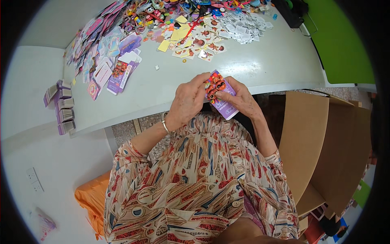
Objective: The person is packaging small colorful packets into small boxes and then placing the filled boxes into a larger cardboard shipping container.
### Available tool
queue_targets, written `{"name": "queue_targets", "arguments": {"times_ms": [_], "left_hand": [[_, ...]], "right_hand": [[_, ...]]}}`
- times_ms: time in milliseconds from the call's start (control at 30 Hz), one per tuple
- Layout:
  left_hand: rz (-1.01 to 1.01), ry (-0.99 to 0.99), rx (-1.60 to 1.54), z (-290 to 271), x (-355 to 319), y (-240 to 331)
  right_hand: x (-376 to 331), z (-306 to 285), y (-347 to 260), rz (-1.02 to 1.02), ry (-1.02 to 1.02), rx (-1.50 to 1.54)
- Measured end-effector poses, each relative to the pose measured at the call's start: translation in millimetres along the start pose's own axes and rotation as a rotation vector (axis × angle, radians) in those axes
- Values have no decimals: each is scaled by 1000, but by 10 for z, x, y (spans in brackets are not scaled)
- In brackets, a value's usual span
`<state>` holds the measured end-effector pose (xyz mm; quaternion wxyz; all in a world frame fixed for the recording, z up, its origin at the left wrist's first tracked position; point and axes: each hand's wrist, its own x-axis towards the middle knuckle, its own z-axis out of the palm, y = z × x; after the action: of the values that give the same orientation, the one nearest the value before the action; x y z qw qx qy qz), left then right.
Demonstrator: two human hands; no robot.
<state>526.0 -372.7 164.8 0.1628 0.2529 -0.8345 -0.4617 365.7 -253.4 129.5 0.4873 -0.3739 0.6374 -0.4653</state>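
Pale desk (264, 71) carries small colourful trinkets (156, 15) along far edge, loose cards (97, 34) at far left corner. Purple packet (224, 107) is over near edge: right hand (245, 101) holds it, fingers closed, thumb on front; left hand (186, 101) touches its upper left side, fingers bent, how tightly closed I cannot tell.

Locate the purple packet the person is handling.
In the head view, the purple packet is just right of centre, between the left hand and right hand, by the near edge of the table.
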Motion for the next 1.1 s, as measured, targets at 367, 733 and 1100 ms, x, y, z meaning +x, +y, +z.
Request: {"name": "queue_targets", "arguments": {"times_ms": [367,733,1100], "left_hand": [[-252,-77,-636,-18,222,-182],[-391,-206,-1267,148,273,-150],[94,404,382,-504,880,-1104]], "right_hand": [[-23,-204,-59,-204,-20,244],[115,20,-126,-497,497,-267],[80,-156,-203,-222,474,-772]]}}
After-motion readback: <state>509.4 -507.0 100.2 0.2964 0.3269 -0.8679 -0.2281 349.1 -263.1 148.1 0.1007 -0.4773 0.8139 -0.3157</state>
